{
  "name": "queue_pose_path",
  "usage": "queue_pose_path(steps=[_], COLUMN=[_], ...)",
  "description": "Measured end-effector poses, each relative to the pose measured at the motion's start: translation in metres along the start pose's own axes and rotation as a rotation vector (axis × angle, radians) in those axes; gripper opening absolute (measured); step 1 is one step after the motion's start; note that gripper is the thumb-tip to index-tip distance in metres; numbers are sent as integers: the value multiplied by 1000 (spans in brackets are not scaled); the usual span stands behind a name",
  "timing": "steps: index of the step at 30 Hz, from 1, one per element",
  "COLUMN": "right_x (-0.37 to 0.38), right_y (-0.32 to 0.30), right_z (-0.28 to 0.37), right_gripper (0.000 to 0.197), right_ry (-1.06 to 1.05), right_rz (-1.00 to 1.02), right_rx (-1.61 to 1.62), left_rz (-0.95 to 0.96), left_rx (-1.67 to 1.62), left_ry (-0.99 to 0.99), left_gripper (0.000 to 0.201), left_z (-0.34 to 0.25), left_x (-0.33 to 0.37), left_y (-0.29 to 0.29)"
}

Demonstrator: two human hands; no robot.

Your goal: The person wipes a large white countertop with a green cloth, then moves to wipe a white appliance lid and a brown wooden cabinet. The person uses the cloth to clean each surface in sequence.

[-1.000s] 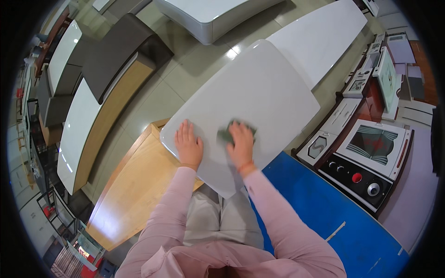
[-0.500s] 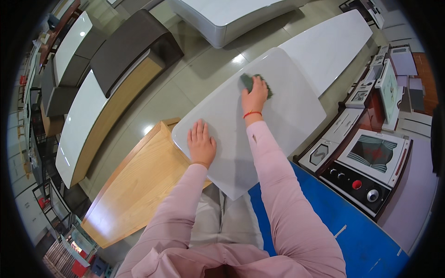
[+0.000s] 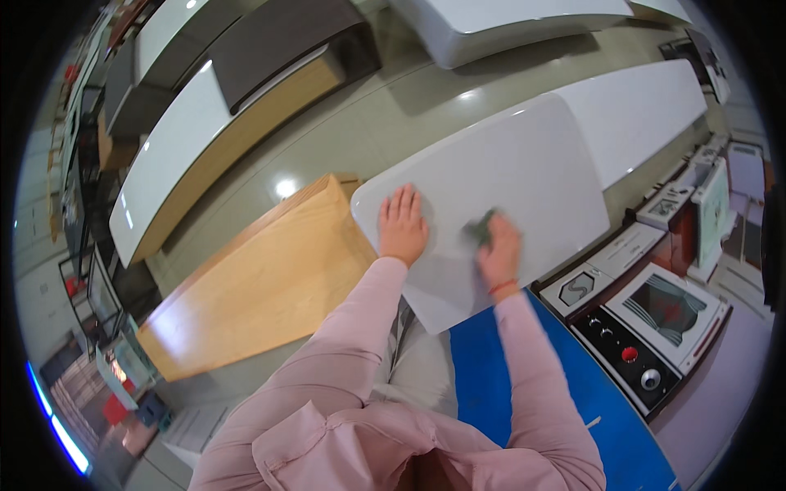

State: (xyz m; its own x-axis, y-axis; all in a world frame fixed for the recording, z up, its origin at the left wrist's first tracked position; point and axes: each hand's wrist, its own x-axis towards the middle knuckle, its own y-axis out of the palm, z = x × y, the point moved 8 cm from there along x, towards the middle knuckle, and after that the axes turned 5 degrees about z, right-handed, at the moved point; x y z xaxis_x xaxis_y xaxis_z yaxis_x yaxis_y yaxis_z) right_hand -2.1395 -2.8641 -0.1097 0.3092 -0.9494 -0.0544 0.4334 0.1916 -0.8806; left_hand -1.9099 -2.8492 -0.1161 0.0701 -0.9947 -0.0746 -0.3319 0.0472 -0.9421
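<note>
A glossy white tabletop with rounded corners lies in front of me. My left hand rests flat near its left edge, fingers stretched out and holding nothing. Farther right, my right hand, with a red string at the wrist, presses a dark green cloth against the white surface. Motion smears both this hand and the cloth, and the fingers partly cover the cloth.
A light wooden tabletop adjoins on the left. Beyond the white top's right end is another long white top. A blue surface lies at lower right, beside a white cabinet with knobs. More white furniture stands at the back.
My right hand has drawn the cloth nearer to me across the white top. My left hand stays flat on its edge. The whole view has shifted and turned.
</note>
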Motion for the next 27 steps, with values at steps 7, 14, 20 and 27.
queue_pose_path(steps=[7, 14, 20, 27], right_x=[102, -106, -59, 31], right_y=[-22, 56, 32, -3], right_z=[-32, 68, 41, 15], right_gripper=[56, 73, 63, 59], right_ry=[254, 40, -141, 270], right_rz=[-414, 151, 221, -329], right_rx=[-20, 33, -88, 4], left_rz=[-20, -33, -7, -7], left_rx=[22, 10, -61, -17], left_ry=[39, 40, 29, 50], left_gripper=[56, 55, 57, 57], left_z=[-8, -5, 5, -2], left_x=[2, 0, 2, 4], left_y=[-4, -8, 3, 1])
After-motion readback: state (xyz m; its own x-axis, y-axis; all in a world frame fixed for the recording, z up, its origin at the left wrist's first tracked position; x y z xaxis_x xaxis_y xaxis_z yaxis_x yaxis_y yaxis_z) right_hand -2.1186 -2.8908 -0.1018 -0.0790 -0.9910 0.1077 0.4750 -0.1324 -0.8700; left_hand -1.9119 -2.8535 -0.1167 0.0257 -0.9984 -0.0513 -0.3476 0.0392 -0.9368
